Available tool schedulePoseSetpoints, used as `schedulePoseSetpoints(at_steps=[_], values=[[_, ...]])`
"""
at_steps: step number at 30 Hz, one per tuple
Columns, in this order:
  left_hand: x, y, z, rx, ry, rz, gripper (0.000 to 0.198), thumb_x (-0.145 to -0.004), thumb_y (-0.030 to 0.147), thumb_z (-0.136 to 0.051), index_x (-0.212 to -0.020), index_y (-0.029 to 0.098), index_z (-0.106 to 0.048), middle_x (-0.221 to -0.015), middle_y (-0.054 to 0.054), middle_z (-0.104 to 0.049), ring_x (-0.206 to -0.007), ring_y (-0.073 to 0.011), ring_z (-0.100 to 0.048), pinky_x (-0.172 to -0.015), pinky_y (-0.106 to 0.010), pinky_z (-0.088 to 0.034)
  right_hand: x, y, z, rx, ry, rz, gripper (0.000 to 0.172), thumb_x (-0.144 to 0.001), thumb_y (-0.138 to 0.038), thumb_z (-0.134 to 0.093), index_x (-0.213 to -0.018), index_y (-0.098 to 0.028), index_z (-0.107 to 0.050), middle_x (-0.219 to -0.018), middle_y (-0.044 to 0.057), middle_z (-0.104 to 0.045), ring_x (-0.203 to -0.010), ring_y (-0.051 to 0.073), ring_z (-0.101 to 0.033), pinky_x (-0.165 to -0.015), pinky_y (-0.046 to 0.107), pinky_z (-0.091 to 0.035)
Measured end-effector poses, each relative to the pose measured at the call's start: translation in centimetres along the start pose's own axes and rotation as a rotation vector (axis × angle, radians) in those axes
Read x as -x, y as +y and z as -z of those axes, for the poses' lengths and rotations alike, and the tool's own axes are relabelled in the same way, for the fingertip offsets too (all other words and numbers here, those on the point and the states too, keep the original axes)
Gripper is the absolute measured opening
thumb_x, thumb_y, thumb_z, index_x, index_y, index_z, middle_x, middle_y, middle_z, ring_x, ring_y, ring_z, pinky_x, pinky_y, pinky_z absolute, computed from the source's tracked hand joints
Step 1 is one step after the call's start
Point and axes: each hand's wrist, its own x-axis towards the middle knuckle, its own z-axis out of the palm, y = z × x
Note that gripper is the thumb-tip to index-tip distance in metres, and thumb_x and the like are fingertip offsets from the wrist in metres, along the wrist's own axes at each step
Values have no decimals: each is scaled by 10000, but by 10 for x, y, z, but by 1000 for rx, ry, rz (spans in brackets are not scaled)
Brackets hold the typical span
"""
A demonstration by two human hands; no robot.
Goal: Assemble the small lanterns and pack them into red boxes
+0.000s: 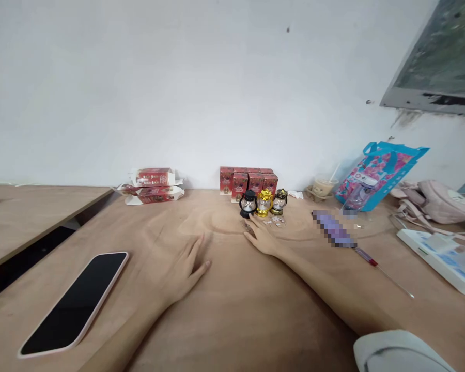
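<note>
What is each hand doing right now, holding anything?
Left hand: open, flat on the table, holding nothing.
Right hand: open, fingers stretched toward the small parts before the three mini lanterns; holding nothing visible.

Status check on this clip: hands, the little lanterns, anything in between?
Left hand flat on table, empty. Right hand open, fingertips just short of black lantern. Gold lantern and dark lantern upright beside it. Small clear bits by right hand.
</note>
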Motion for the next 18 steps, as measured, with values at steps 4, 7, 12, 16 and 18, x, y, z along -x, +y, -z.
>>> schedulePoseSetpoints(at_steps=[4,7,12,16,18], values=[[0,4,7,82,67,107,645,-858,529,-419,-1390,170,-361,-1402,-115,-473,-1277,-292,-462,-1050,-453,-399,1,-1,-3,-35,-12,75,429,-925,-270,-364,-1307,-141,-510,-1383,130,-486,-1349,259,-358,-1109,483,-305],[-1,1,4,126,76,96,568,-850,511,-446,-1321,195,-453,-1352,-102,-531,-1237,-289,-505,-1034,-455,-415,8,-11,-4,-53,-17,100,409,-922,-196,-342,-1264,-110,-550,-1335,146,-533,-1315,242,-416,-1105,457,-331],[-8,0,-17,215,95,-4,479,-855,417,-466,-1276,191,-487,-1325,-104,-555,-1227,-249,-514,-1053,-438,-393,34,-46,-1,-101,-44,259,355,-918,-199,-395,-1199,-130,-601,-1282,137,-581,-1248,240,-495,-1060,429,-405],[-22,13,-33,322,71,-105,408,-809,324,-537,-1191,181,-551,-1195,-96,-622,-1114,-227,-577,-979,-398,-451,50,-70,5,-213,-70,378,286,-911,-182,-450,-1137,-157,-623,-1168,113,-645,-1137,229,-564,-1013,413,-436],[-30,21,-37,328,58,-128,296,-778,310,-588,-1045,193,-634,-1078,-80,-651,-1038,-229,-595,-929,-390,-469,51,-74,8,-298,-64,327,291,-879,-159,-511,-1157,-181,-594,-1141,100,-648,-1083,224,-581,-966,410,-459]])
